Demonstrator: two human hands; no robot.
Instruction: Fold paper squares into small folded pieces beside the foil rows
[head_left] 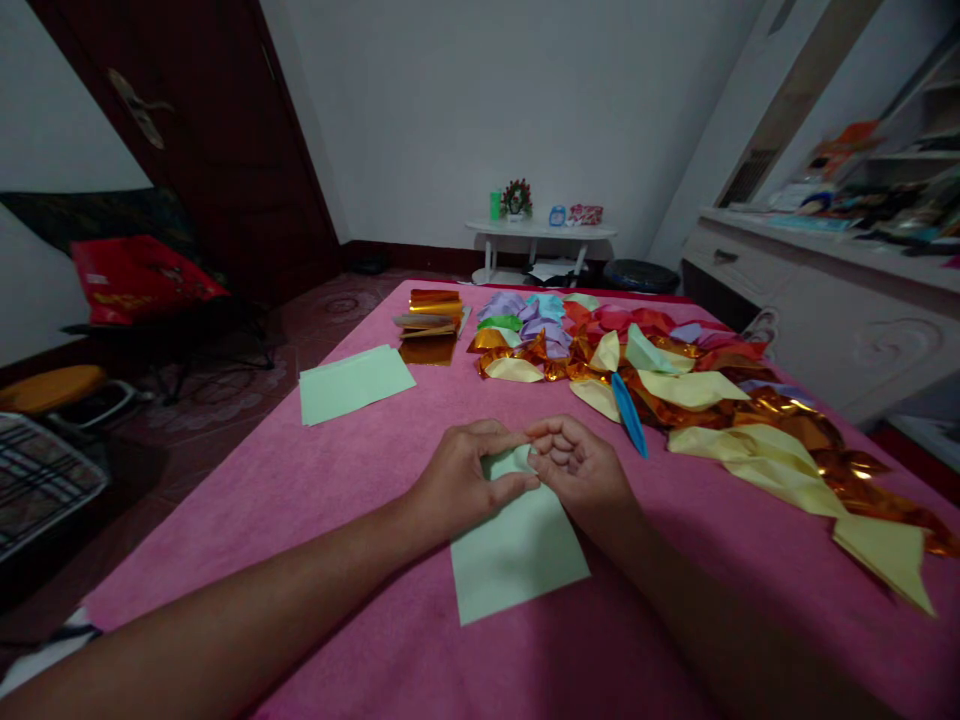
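Note:
A pale green sheet of paper lies on the pink tablecloth in front of me, its far end curled up between my hands. My left hand grips the paper's left side, the thumb on top and the fingers at the far edge. With fingers bent and pinched, my right hand holds the far right corner of the same sheet. Both hands' fingertips meet at that far end, so the exact fold is partly hidden. Farther left rests a stack of pale green paper sheets.
Behind that stack sits a pile of gold foil and paper sheets. Folded yellow, gold, purple and red paper pieces spread over the right side, with a blue folded piece nearest my right hand. The pink tablecloth covers the table.

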